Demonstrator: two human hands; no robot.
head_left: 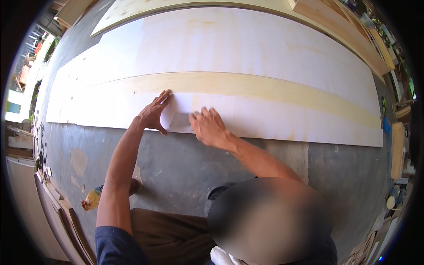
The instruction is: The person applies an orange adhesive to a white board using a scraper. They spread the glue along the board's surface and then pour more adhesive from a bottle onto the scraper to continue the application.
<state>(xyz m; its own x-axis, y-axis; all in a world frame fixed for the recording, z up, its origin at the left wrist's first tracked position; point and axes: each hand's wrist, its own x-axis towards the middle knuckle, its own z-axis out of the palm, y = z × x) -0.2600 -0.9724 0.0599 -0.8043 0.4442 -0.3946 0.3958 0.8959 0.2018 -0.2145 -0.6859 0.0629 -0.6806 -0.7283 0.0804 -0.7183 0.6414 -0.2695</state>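
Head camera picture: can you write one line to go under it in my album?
Left hand and right hand press a pale sheet flat on a long plywood board on the floor.

A long, pale plywood sheet (247,57) lies flat on the grey floor, spanning from 9 to 3 o'clock. A yellower wooden strip (274,88) runs lengthwise across it. A small white sheet of paper (176,112), curled at its left edge, rests near centre.
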